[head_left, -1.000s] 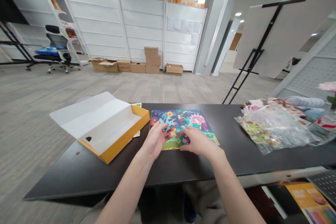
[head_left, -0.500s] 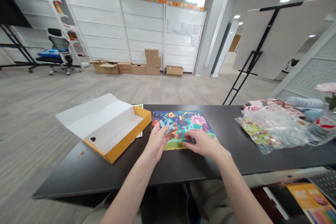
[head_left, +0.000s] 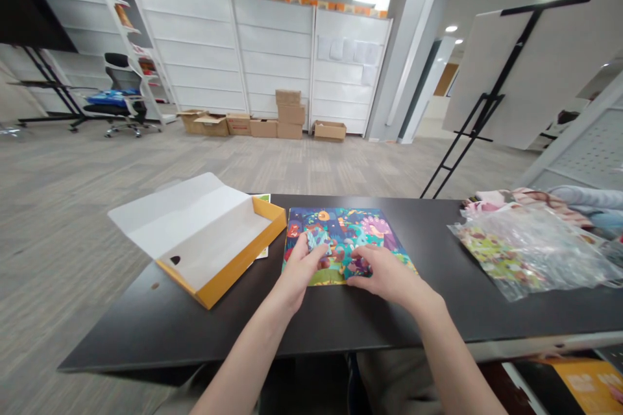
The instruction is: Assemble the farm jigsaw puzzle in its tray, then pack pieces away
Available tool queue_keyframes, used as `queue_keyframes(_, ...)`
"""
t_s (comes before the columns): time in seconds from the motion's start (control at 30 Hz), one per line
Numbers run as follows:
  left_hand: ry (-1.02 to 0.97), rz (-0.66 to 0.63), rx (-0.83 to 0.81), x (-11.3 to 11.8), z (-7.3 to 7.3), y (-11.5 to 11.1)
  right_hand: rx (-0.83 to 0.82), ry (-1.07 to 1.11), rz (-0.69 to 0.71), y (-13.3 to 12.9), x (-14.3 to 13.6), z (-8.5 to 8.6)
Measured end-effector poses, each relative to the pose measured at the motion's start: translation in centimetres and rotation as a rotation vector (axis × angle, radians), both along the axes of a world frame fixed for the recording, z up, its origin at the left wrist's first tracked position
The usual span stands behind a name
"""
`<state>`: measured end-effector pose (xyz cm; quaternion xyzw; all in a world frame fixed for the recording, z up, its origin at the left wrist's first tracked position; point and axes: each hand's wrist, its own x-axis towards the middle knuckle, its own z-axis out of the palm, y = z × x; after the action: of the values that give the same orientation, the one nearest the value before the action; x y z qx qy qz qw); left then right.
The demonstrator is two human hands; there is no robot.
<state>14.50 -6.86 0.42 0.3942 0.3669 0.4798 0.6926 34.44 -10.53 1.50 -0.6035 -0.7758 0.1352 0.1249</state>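
A colourful jigsaw puzzle (head_left: 335, 220) with a pink dinosaur-like figure lies flat on the black table (head_left: 243, 331). My left hand (head_left: 299, 269) is closed over its left part, holding light-blue patterned puzzle pieces (head_left: 318, 241) between thumb and fingers; how many cannot be made out. Over the lower middle of the picture, my right hand (head_left: 384, 272) curls its thumb and fingers around a dark, purplish puzzle piece (head_left: 359, 264). That piece is at or just above the picture's surface; I cannot tell which.
An open yellow box (head_left: 233, 266) with a white inside stands left of the puzzle, lid folded back. To the right lies a clear plastic bag (head_left: 525, 243) with green printed contents, before folded cloths (head_left: 545, 201). A yellow-and-black package (head_left: 579, 379) shows at lower right.
My right hand has lowered and turned slightly, with its thumb and fingers farther apart around the dark piece. My left hand still holds its pieces. The whole view has shifted a little.
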Motion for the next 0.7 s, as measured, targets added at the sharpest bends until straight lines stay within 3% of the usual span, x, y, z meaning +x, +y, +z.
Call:
queue_keyframes(0.2, -0.014, 0.002, -0.017, 0.0, 0.0, 0.0, -0.035, 0.103, 0.050, 0.4, 0.7, 0.0)
queue_keyframes(0.33, -0.148, -0.029, -0.158, -0.2, 0.4, 0.1, -0.058, 0.233, 0.068, 0.6, 1.3, 0.1)
queue_keyframes(0.47, -0.260, -0.016, -0.297, -0.4, 0.5, 0.5, -0.080, 0.494, 0.041, 0.9, 1.9, 0.2)
queue_keyframes(0.6, -0.282, -0.063, -0.323, -0.1, 0.4, 0.3, -0.051, 0.796, -0.032, 1.2, 0.9, 0.6)
queue_keyframes(0.7, -0.295, -0.139, -0.282, 0.4, 0.5, -0.1, 0.008, 0.838, -0.046, 1.4, -0.5, 0.5)
